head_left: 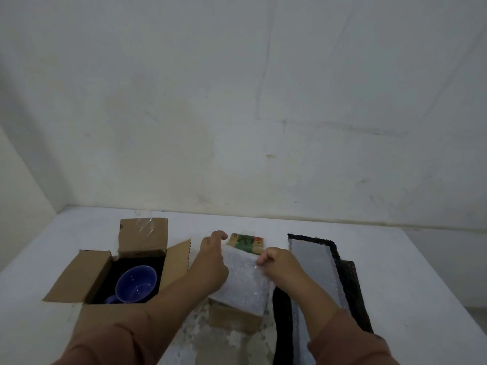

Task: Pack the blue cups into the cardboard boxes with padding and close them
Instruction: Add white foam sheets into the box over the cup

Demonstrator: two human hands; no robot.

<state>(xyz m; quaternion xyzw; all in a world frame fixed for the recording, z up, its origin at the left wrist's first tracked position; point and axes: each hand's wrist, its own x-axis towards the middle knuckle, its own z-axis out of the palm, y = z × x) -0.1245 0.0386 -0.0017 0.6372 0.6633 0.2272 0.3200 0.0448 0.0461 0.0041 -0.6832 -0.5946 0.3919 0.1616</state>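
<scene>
A blue cup [136,283] lies inside an open cardboard box [79,275] on the left, on dark padding, with its flaps spread. In the middle stands a second cardboard box [233,316] covered by a white bubble-wrap sheet [243,280]. My left hand [210,262] holds the sheet's left edge, fingers curled over its far corner. My right hand [280,264] pinches the sheet's right edge. A printed flap [247,242] of the second box shows beyond the sheet. What is inside this box is hidden.
Black and clear bubble-wrap strips [324,272] lie to the right of the middle box. More white bubble wrap [195,330] lies under it. Everything sits on a white table [421,272] against a pale wall [237,101].
</scene>
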